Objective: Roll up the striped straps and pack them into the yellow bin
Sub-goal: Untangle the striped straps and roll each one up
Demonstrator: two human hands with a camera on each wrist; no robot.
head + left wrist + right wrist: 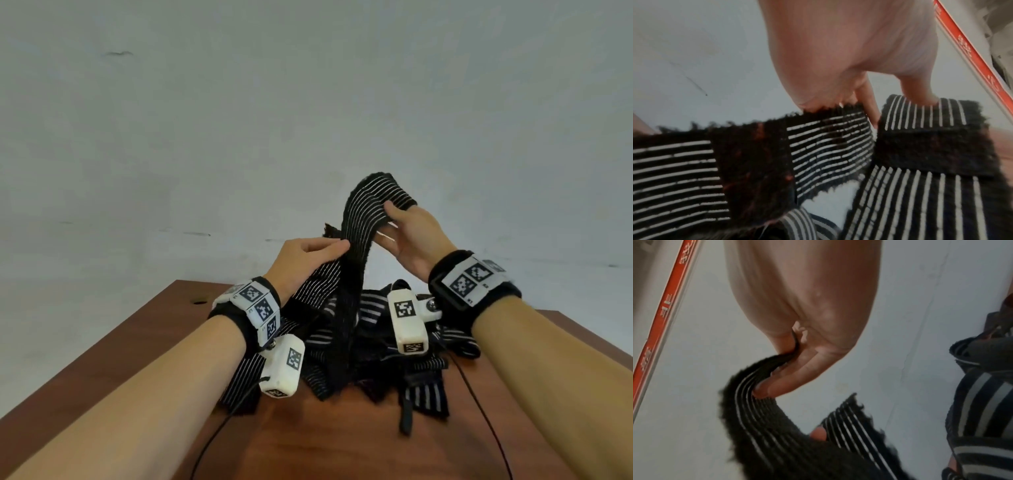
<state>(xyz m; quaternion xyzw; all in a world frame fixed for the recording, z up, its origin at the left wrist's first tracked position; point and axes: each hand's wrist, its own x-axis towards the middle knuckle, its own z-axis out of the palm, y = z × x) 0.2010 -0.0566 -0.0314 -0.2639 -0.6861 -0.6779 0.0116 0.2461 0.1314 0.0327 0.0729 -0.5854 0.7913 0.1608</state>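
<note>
— What are the hands doing?
— My left hand (308, 253) and right hand (407, 233) each pinch one striped strap (363, 219), raised over the pile of straps (370, 346) on the wooden table (120, 359).
— Which way does it run?
— It arches between them; the right holds its end, so rolling starts there.
— The yellow bin?
— Not in view.

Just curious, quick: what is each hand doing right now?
Left hand: pinches the raised strap.
Right hand: grips the same strap's end.
</note>
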